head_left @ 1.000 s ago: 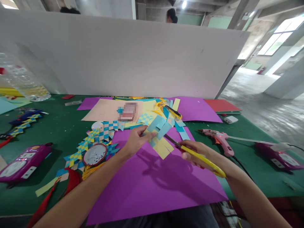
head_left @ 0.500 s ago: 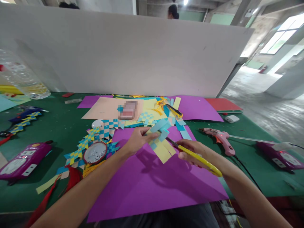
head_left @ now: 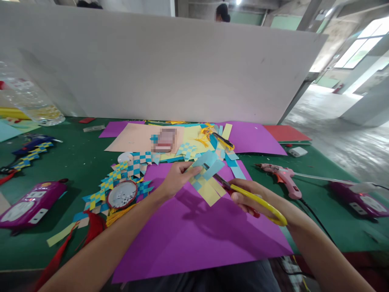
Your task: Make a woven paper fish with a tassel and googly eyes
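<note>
My left hand [head_left: 181, 178] pinches the upper left edge of a woven paper piece [head_left: 209, 194] made of pale yellow and light blue strips. My right hand [head_left: 251, 194] is closed around scissors [head_left: 258, 200] with a yellow handle loop and a bit of red below. The scissor blades point left into the woven piece, and part of them is hidden by the blue strips. Both hands hover over a large purple sheet [head_left: 194, 247], where their shadows fall.
Left of the sheet lie checkered woven paper pieces [head_left: 112, 178], a round dish of small beads [head_left: 122, 194] and a red tassel [head_left: 94, 229]. A pink glue gun [head_left: 282, 174] rests on the right, near a purple power strip [head_left: 358, 198]. A white board [head_left: 158, 69] stands behind.
The blue strips on the woven piece have shifted right and lie flatter over the blades. The scissors have moved slightly right and opened, showing more of the red handle.
</note>
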The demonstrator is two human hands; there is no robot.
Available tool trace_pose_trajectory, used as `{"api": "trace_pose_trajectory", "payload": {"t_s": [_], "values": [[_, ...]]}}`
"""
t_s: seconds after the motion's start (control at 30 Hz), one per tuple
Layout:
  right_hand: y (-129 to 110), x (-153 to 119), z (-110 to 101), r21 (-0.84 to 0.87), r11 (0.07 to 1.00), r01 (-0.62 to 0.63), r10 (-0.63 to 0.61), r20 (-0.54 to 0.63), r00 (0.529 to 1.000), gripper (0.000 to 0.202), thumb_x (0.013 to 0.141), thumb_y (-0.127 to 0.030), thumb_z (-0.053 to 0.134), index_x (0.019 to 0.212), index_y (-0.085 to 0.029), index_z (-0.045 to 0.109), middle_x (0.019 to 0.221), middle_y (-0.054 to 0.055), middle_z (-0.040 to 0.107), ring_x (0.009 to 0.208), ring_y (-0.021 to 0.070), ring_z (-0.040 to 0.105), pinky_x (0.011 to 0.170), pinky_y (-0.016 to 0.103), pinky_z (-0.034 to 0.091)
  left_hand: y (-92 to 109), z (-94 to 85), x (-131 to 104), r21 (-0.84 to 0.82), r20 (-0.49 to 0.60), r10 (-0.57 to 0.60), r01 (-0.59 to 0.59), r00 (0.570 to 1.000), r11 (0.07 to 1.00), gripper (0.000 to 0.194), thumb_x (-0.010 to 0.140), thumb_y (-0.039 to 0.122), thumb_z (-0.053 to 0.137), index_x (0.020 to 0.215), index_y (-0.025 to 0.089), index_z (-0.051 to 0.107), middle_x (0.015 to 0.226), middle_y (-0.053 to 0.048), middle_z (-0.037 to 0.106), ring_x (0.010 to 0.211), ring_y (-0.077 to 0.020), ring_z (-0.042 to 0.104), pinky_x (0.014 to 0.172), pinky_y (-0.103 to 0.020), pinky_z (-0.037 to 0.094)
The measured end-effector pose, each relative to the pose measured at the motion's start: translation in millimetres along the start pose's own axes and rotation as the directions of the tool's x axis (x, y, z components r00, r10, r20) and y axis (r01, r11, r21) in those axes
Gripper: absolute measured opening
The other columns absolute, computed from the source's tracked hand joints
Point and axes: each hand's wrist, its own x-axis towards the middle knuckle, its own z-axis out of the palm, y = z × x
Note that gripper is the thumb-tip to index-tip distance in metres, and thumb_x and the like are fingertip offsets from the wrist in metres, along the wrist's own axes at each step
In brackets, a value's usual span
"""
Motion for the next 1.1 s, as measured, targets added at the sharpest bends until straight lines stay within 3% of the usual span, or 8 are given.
{"api": "trace_pose_trajectory", "payload": {"t_s": [0.2,0.5,0.8,1.1], "values": [[6.8,-3.4,1.6,0.093,0.992,0.080,-0.087,0.073,0.994,0.037,0.090,-0.055,0.049,0.079,-0.020,0.047,0.061,-0.004,0.050,0.045,0.0065,0.045,0.042,0.019,0.035,5.3,1.4,-1.3,0.103,-0.030,0.020,-0.017,0.999,0.995,0.039,0.077,0.048,0.066,0.058,0.015,0.057,0.056,0.004,0.041,0.054,-0.0085,0.034,0.050,-0.021,0.029],[-3.3,-0.7,10.7,0.042,0.999,0.034,-0.035,0.026,0.999,0.042,0.087,-0.062,0.048,0.087,-0.020,0.048,0.058,-0.005,0.048,0.042,0.0069,0.042,0.039,0.020,0.034,4.7,2.9,-1.9,0.185,-0.039,0.022,-0.015,0.999,0.983,0.047,0.078,0.055,0.062,0.056,0.016,0.049,0.056,0.004,0.034,0.053,-0.0082,0.029,0.049,-0.022,0.023],[-7.0,3.5,14.0,-0.082,0.995,0.064,-0.066,-0.023,0.998,0.034,0.087,-0.053,0.056,0.088,-0.019,0.050,0.057,-0.005,0.050,0.041,0.0067,0.046,0.037,0.018,0.033,-2.1,1.4,-0.6,0.169,-0.032,0.002,0.003,0.999,0.986,0.042,0.080,0.055,0.062,0.066,0.015,0.057,0.061,0.003,0.040,0.057,-0.0093,0.035,0.052,-0.022,0.027],[0.1,2.8,18.0,-0.054,0.995,0.084,-0.086,-0.023,0.996,0.030,0.090,-0.046,0.054,0.078,-0.020,0.047,0.057,-0.006,0.049,0.041,0.0054,0.045,0.039,0.016,0.032,-0.6,2.1,0.0,0.170,-0.018,0.000,0.003,1.000,0.985,0.044,0.081,0.056,0.060,0.062,0.016,0.051,0.059,0.004,0.036,0.055,-0.0089,0.031,0.052,-0.023,0.023]]}}
